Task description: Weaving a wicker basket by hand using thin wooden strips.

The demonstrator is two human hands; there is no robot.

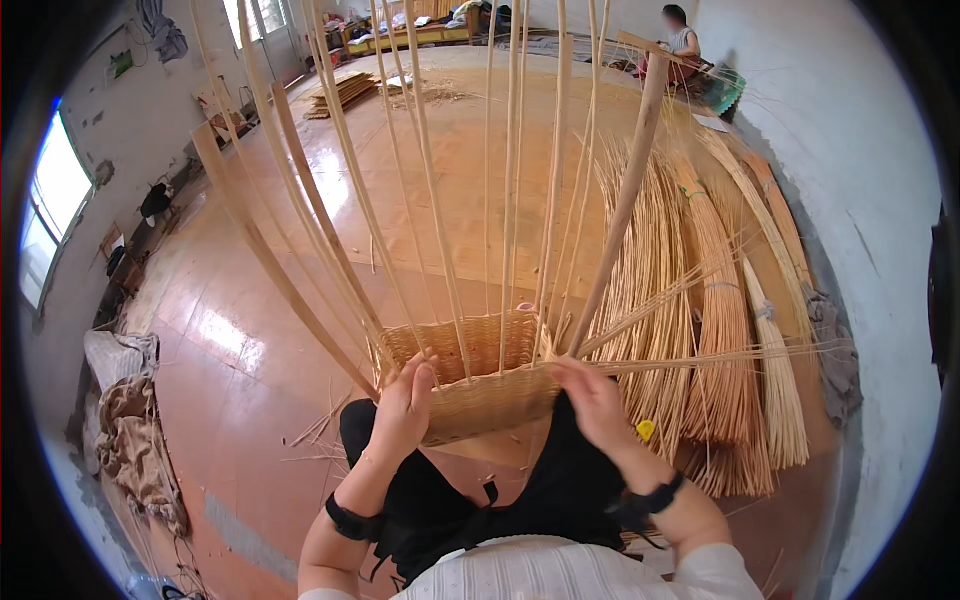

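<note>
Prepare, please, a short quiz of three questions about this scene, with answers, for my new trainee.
1. True or false: the left hand is at the left end of the basket, the right hand at its right end.
2. Where do the bundles lie?
a) left of the basket
b) right of the basket
c) inside the basket
3. What rises high above the basket's rim?

Key: 1 true; 2 b; 3 tall rods.

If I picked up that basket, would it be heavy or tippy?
The basket would probably feel light for its size, since it looks thinly woven. It might tip easily, because tall sticks tower above its low sides.
</note>
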